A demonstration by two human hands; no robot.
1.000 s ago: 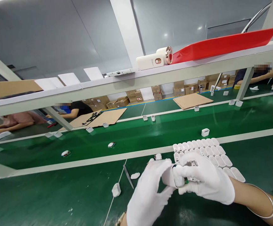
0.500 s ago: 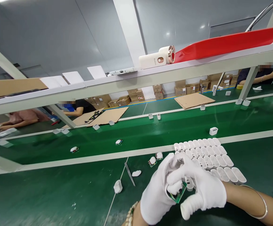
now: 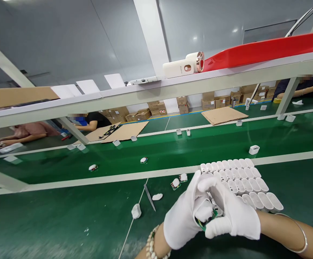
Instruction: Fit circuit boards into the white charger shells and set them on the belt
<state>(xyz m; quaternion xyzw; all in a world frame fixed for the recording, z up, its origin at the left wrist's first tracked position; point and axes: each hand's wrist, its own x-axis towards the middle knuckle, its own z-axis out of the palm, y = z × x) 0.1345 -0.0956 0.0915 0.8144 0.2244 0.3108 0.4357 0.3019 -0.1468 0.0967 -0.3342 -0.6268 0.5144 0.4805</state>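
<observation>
My left hand [image 3: 184, 216], in a white glove, is closed around a small circuit board [image 3: 215, 214] with a lump of white putty [image 3: 204, 210] on top. My right hand [image 3: 233, 214], also gloved, curls over from the other side, its thumb against the board's near edge. Between the palms, part of the board is hidden. Beyond the hands stand rows of white oval plastic housings [image 3: 262, 199]. Left of them lie two putty-topped boards [image 3: 175, 183], grey tweezers [image 3: 149, 198], a flat piece of putty [image 3: 157, 196] and a bigger putty lump [image 3: 136, 211].
A green conveyor belt [image 3: 169, 154] crosses ahead, carrying boards [image 3: 143, 160] and a white housing [image 3: 254, 149]. Above it runs a shelf [image 3: 134, 97] with a cream handheld device [image 3: 178, 68] and a red tray [image 3: 264, 50]. Other people sit across the line near cardboard sheets [image 3: 126, 131].
My right thumb has come up onto the board's edge, and the fingers have shifted, showing more putty. Items on the belt have moved right. The view has turned slightly.
</observation>
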